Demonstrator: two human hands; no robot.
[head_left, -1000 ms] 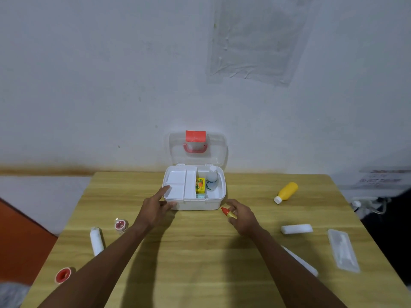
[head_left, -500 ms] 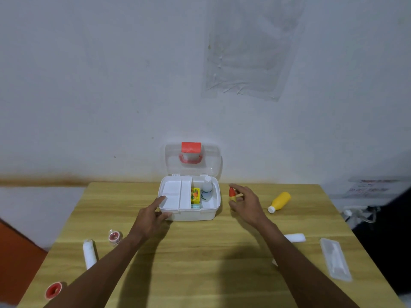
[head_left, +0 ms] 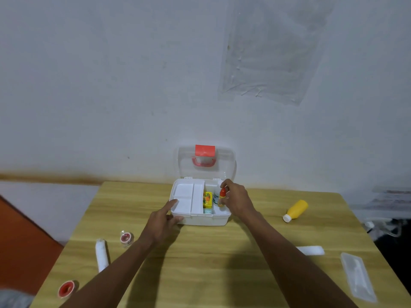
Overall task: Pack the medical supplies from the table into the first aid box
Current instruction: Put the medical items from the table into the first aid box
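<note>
The white first aid box (head_left: 204, 220) stands open at the table's far middle, its clear lid (head_left: 226, 167) with a red latch leaning back. Inside lie a white tray insert (head_left: 184, 196), a yellow carton (head_left: 208, 199) and a white bottle (head_left: 215, 197). My right hand (head_left: 236, 197) pinches a small red-capped bottle (head_left: 222, 196) upright over the box's right compartment. My left hand (head_left: 163, 221) rests on the box's front left corner, fingers straight against its wall.
On the wooden table (head_left: 200, 263) lie a yellow bottle (head_left: 295, 210), a white roll (head_left: 310, 250) and a clear plastic pack (head_left: 358, 276) at right. At left are a white bandage roll (head_left: 101, 254), a small tape roll (head_left: 126, 238) and a red tape roll (head_left: 66, 288).
My right hand carried the red-capped bottle from the table in front of the box, round its right side, to above the right compartment. My left hand stayed on the box.
</note>
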